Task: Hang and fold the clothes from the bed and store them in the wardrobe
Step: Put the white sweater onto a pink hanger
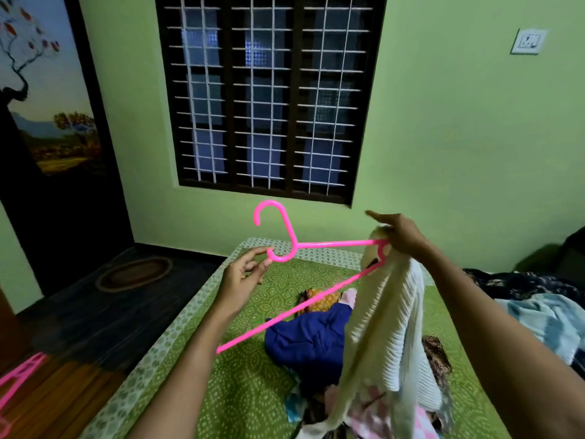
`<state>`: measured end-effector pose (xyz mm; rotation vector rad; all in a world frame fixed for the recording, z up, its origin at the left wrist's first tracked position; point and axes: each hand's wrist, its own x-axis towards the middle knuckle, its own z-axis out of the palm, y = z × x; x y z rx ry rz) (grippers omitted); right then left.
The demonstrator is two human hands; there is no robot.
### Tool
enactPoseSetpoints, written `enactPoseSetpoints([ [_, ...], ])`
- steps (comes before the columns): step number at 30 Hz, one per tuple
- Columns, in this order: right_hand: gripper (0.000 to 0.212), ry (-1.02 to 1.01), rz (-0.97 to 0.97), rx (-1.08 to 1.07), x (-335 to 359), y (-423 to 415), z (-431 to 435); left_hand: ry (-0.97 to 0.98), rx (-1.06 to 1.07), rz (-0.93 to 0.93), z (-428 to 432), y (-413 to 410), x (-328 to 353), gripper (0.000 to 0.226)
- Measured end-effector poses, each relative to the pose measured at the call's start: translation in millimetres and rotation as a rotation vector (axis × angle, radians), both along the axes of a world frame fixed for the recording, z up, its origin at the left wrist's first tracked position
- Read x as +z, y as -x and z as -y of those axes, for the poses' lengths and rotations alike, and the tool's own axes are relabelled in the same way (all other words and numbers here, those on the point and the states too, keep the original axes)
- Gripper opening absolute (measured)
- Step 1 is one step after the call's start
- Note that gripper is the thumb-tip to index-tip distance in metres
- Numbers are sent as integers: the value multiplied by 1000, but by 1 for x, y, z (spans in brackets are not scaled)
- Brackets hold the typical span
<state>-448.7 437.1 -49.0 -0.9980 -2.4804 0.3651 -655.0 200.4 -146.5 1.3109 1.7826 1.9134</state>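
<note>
A pink plastic hanger point(329, 244) is held up over the bed. My left hand point(245, 278) pinches it at the loop under its hook. My right hand point(400, 234) grips the hanger's right end together with a cream ribbed garment point(387, 327), which drapes down from that end. Below lies a pile of clothes on the bed: a dark blue garment point(311, 339), an orange patterned one point(319, 299) and pink and checked pieces point(380, 416) at the bottom.
The bed has a green patterned sheet point(247, 391). More pink hangers point(19, 378) lie on the wooden surface at the lower left. A dark blanket and light blue cloth point(538, 315) sit at the right. A barred window point(269, 93) is ahead, a dark door point(47, 122) at left.
</note>
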Motion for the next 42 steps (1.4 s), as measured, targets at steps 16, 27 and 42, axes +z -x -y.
enactPoseSetpoints([
  [16, 30, -340, -124, -133, -4, 5, 34, -28, -26, -13, 2, -5, 9, 39],
  [27, 21, -614, -244, 206, -15, 41, 72, 121, -141, 88, 4, -22, 14, 15],
  [42, 36, -176, -120, 426, -31, 46, 75, -21, 89, 69, -21, -27, 14, 17],
])
